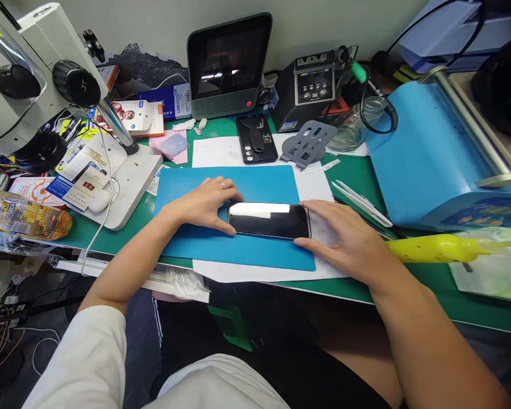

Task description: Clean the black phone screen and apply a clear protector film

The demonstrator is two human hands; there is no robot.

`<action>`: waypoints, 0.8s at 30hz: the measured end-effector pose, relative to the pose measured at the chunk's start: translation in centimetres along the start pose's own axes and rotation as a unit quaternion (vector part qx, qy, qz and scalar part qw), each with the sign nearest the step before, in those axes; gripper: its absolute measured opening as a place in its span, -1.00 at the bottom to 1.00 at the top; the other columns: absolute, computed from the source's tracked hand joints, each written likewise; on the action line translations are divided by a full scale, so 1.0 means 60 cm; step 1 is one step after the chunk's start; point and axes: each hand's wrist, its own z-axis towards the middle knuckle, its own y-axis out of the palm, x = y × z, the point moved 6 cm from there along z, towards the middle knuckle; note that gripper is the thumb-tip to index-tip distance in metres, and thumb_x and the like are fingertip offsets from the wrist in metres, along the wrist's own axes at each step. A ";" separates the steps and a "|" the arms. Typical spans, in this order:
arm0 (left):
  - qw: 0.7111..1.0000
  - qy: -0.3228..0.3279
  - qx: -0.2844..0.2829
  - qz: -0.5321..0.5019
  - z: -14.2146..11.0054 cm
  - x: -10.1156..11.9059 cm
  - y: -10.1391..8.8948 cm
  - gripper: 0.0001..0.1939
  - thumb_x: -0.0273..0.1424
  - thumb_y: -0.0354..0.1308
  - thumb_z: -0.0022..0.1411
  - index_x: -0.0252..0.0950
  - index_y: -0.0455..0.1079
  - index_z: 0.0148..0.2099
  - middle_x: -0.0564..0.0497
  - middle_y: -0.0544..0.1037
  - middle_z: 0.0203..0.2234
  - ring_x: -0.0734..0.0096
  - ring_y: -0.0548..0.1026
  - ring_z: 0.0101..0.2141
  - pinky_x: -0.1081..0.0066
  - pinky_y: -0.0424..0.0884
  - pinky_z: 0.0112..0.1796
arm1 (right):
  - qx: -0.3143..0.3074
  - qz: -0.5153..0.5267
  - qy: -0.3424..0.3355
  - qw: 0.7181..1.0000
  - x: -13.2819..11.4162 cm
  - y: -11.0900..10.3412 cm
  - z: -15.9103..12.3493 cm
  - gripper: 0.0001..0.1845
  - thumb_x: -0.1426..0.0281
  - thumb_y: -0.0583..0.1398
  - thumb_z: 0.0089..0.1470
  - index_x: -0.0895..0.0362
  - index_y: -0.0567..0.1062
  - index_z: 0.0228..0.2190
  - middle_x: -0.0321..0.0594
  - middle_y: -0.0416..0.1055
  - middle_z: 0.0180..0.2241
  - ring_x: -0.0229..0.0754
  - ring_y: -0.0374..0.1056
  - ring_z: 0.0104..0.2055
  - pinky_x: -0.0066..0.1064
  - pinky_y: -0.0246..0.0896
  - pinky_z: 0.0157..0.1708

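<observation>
A smartphone (269, 220) with a dark, shiny screen lies lengthwise across the blue mat (221, 253), its screen facing up and reflecting light. My left hand (208, 203) grips the phone's left end between thumb and fingers; a ring shows on one finger. At the opposite end, my right hand (344, 236) pinches the phone the same way. Whether the phone rests on the mat or is slightly lifted, I cannot tell. Beyond the mat sits a black phone back cover (256, 149) with camera holes and a dark tool on it.
A microscope (68, 74) stands at left, a tablet-like display (230, 62) and black soldering station (304, 88) at the back. On the right are a blue machine (426, 147), white tweezers (361, 203), a grey slotted stand (309, 143) and a yellow bottle (438, 248).
</observation>
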 end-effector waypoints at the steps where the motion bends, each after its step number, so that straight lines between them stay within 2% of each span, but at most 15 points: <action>1: 1.000 0.000 0.002 0.000 0.000 0.000 0.000 -0.31 0.08 0.39 0.15 -0.24 0.42 0.16 -0.15 0.48 0.05 -0.06 0.39 0.05 0.13 0.21 0.07 | 0.000 -0.001 0.002 1.000 0.000 0.000 0.000 -0.27 -0.06 0.22 0.24 -0.03 0.35 0.33 -0.03 0.47 0.21 0.28 0.41 0.24 0.19 0.38 0.24; 10: 1.000 0.010 0.006 0.009 0.001 0.000 0.003 -0.31 0.08 0.42 0.11 -0.24 0.45 0.14 -0.15 0.47 0.02 -0.05 0.40 0.02 0.16 0.22 0.03 | -0.006 -0.026 -0.007 1.000 -0.014 -0.008 0.002 -0.30 -0.05 0.16 0.30 0.07 0.37 0.30 0.07 0.49 0.20 0.25 0.42 0.24 0.05 0.38 0.27; 24: 1.000 0.004 -0.001 0.003 0.002 0.002 0.002 -0.34 0.02 0.43 0.11 -0.24 0.45 0.13 -0.16 0.47 0.04 -0.05 0.40 0.02 0.16 0.21 0.04 | -0.001 -0.026 -0.027 0.999 -0.019 -0.009 0.002 -0.28 -0.02 0.19 0.29 0.17 0.40 0.28 0.14 0.50 0.17 0.25 0.42 0.24 0.08 0.39 0.26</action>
